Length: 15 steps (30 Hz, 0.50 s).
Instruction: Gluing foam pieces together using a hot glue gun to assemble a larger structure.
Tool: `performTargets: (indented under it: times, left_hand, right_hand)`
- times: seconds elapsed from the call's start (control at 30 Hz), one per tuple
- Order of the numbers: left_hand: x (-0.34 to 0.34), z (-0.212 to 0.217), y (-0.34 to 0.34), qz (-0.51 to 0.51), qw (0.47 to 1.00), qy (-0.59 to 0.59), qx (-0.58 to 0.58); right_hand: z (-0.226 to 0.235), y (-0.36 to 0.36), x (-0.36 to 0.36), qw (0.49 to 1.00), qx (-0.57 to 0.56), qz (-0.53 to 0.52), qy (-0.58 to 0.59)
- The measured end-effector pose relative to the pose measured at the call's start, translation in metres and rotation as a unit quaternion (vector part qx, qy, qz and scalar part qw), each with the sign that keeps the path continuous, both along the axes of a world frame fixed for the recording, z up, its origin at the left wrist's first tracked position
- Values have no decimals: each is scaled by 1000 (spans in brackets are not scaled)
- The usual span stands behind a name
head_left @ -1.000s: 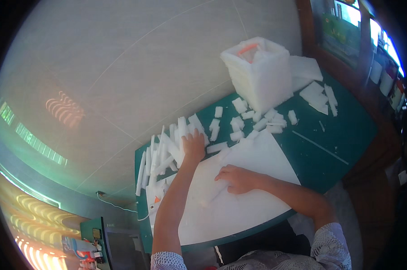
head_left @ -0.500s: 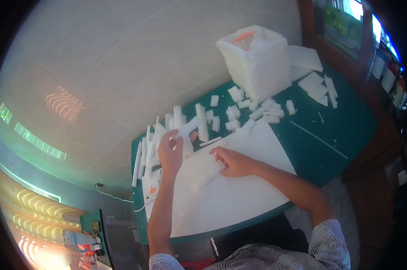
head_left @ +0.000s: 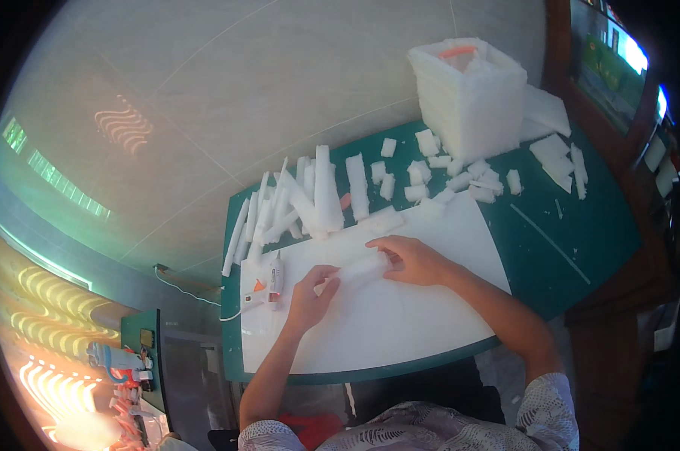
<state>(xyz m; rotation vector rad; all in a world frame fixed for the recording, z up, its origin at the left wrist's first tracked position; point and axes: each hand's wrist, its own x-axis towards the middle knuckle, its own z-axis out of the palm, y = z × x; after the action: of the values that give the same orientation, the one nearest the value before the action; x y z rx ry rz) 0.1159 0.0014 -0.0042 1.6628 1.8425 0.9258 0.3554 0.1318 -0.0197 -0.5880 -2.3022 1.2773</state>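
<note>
Between both hands, over the white board (head_left: 400,323), is a pale white foam piece (head_left: 362,272). My left hand (head_left: 314,295) pinches its left end with thumb and fingers. On its right end my right hand (head_left: 417,261) grips with curled fingers. The piece blends with the board, so its exact outline is hard to make out. A white hot glue gun (head_left: 275,278) with an orange part lies left of my left hand, its cord running off the table's left side. Just beyond my hands lies a flat foam piece (head_left: 383,220).
Long white foam strips (head_left: 326,192) crowd the table's far left. Small foam blocks (head_left: 419,173) are scattered at the back middle, before a tall fuzzy white box (head_left: 472,101). Flat foam sheets (head_left: 552,159) lie to its right on the green table (head_left: 581,233). A wall stands behind.
My left hand has come down from among the foam strips to the board and now grips the foam piece. My right hand now holds its other end. The view has shifted, uncovering the glue gun.
</note>
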Motion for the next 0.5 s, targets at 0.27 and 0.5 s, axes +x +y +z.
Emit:
performTargets:
  times: [0.27,0.5]
  left_hand:
    - [1,11,-20,-53,998,-5,-29]
    - [4,3,-25,-23,998,-3,-56]
  right_hand:
    - [0,1,-2,999,29,19,-10]
    - [5,1,-3,999,33,4,12]
